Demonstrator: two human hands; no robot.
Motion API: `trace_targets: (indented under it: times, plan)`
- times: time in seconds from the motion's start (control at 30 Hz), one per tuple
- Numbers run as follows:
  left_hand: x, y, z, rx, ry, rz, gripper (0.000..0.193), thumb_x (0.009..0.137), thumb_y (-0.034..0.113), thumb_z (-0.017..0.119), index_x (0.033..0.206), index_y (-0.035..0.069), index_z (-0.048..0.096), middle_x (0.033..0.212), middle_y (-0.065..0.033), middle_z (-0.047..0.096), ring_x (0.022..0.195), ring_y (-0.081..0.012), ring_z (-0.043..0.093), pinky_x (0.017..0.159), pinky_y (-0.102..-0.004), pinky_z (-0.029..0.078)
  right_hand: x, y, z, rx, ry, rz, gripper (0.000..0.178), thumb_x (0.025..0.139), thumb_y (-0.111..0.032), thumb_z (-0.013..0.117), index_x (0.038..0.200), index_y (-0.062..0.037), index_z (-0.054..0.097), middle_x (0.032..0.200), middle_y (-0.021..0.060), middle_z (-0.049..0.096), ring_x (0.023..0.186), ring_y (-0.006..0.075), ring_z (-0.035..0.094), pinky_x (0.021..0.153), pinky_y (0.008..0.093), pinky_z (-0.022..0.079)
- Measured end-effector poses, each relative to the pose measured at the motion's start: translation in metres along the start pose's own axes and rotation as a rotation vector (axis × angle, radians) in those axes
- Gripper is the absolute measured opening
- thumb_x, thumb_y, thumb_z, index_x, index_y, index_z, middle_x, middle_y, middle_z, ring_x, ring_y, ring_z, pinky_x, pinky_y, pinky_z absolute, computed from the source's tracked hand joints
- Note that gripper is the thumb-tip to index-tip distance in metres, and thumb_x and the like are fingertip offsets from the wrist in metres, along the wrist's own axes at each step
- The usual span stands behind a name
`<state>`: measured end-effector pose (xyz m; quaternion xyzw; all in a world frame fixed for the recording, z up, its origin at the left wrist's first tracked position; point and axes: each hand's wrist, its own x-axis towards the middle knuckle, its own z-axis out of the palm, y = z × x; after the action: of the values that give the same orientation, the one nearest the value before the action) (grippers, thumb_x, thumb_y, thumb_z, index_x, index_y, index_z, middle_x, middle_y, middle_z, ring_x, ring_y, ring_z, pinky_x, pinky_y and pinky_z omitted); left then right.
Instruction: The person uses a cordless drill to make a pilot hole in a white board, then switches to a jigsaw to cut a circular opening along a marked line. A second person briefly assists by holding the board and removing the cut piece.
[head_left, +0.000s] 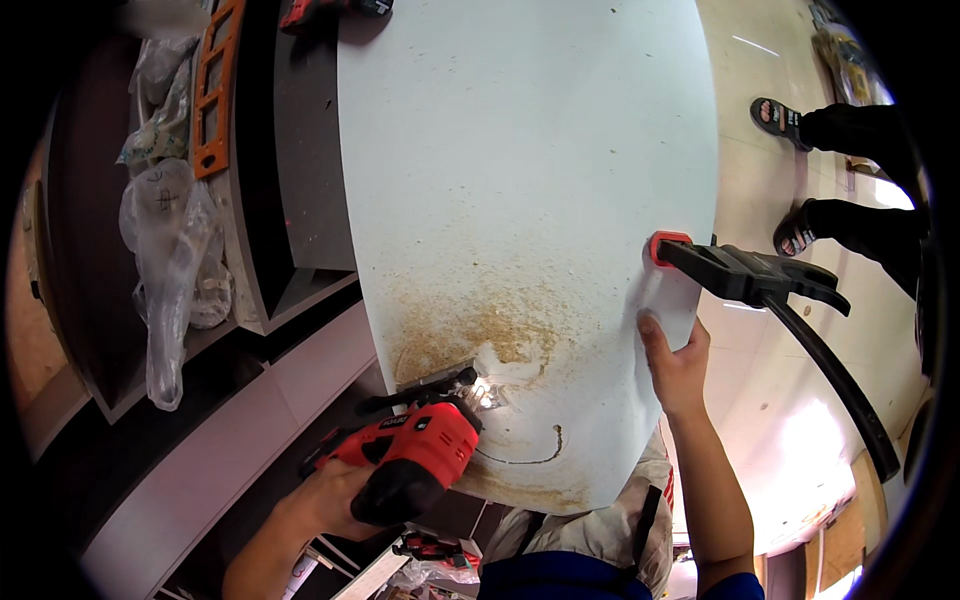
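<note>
A red and black jigsaw (425, 450) stands on the lower left of a white board (530, 150), its small light shining on the surface. My left hand (335, 498) is wrapped round its handle; the blade is hidden from view. Just right of the saw, a dark curved cut (535, 460) runs through the board. Brown sawdust (490, 325) lies scattered about the saw. My right hand (682, 365) grips the board's right edge, thumb on top and fingers underneath. Close above that hand, a black bar clamp (745, 275) with a red pad presses on the same edge.
Another person's legs (860, 130) in sandals stand on the floor at the right. Dark cabinet parts (315, 170) lie along the left, with plastic wrapping (175, 250) and an orange slotted template (215, 90). Another red and black tool (335, 12) rests at the far end.
</note>
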<state>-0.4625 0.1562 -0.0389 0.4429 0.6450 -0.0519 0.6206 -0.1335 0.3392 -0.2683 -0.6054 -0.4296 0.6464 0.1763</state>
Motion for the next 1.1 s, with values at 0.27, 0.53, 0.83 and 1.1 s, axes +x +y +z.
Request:
trace_targets:
  times: [0.27, 0.53, 0.83, 1.1]
  plan:
    - [0.005, 0.002, -0.005, 0.048, 0.031, 0.030, 0.055, 0.067, 0.017, 0.084, 0.120, 0.013, 0.068, 0.107, -0.0106, 0.075, 0.097, -0.0337, 0.072, 0.089, -0.0406, 0.059, 0.000, -0.004, 0.001, -0.012, -0.004, -0.035, 0.033, 0.092, -0.025, 0.077, 0.107, 0.0021, 0.069, 0.096, 0.0084, 0.073, 0.089, 0.0163, 0.066, 0.085, 0.0313, 0.052]
    - [0.006, -0.004, -0.005, 0.080, 0.059, 0.087, 0.044, 0.064, 0.016, 0.087, 0.104, 0.008, 0.072, 0.084, -0.0121, 0.071, 0.079, -0.0340, 0.071, 0.074, -0.0406, 0.059, 0.001, -0.001, 0.001, 0.013, -0.016, -0.074, 0.034, 0.093, -0.027, 0.077, 0.108, 0.0023, 0.069, 0.095, 0.0088, 0.073, 0.088, 0.0161, 0.066, 0.084, 0.0310, 0.052]
    - [0.010, -0.006, -0.015, 0.191, -0.011, 0.107, 0.039, 0.063, 0.024, 0.086, 0.093, 0.007, 0.068, 0.070, -0.0117, 0.067, 0.062, -0.0363, 0.067, 0.060, -0.0430, 0.057, 0.000, -0.002, 0.000, 0.007, -0.017, -0.097, 0.034, 0.094, -0.027, 0.076, 0.109, 0.0019, 0.069, 0.094, 0.0085, 0.074, 0.087, 0.0163, 0.067, 0.084, 0.0312, 0.052]
    - [0.017, 0.000, -0.021, 0.221, -0.040, 0.140, 0.037, 0.062, 0.022, 0.084, 0.090, 0.006, 0.066, 0.064, -0.0139, 0.063, 0.059, -0.0368, 0.065, 0.055, -0.0443, 0.053, 0.000, -0.003, 0.000, 0.001, -0.003, -0.091, 0.031, 0.094, -0.027, 0.076, 0.108, 0.0006, 0.070, 0.091, 0.0069, 0.074, 0.087, 0.0156, 0.067, 0.083, 0.0307, 0.052]
